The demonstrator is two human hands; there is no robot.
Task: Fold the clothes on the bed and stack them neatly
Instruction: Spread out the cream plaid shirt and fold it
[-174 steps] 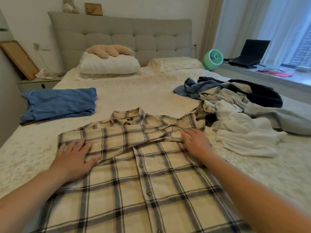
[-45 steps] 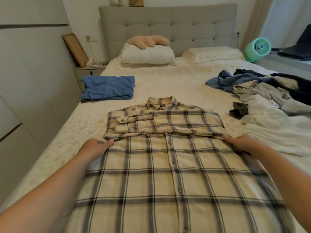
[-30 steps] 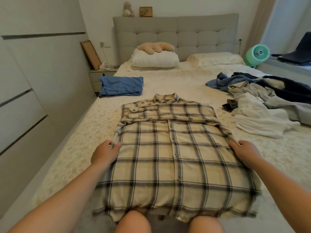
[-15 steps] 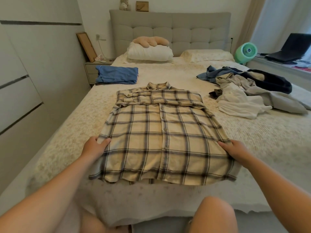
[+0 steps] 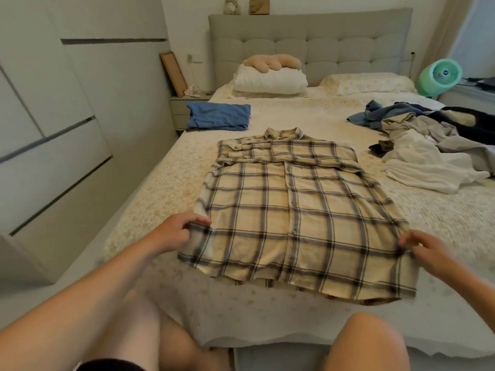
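Two hands hold the plaid shirt [image 5: 292, 210] by its side edges, low down near the hem: the left hand [image 5: 174, 234] has its fingers curled over the left edge and its thumb pinching the cloth, and the right hand [image 5: 426, 250] pinches the right edge, though it is a little blurred and its exact finger hold is hard to make out. The shirt lies flat and face up on the bed [image 5: 308, 111], buttoned, with its long axis running straight away from the person, hem nearest and collar farthest, so both hands sit about equally close to the end that would be lifted. The sleeves are already folded across the chest just below the collar. I judge the next fold would carry the hem forward toward the collar, and with a hold at both edges the soft woven cloth, cream with dark checks, should travel evenly, though it may sag in the middle. The hem slightly overhangs the foot of the bed. Farther off to the left lies a folded blue garment [image 5: 218, 116], well apart from the shirt, likely the start of the stack. To the right a loose heap of unfolded clothes [image 5: 428, 140], white, grey, blue and dark, waits its turn.
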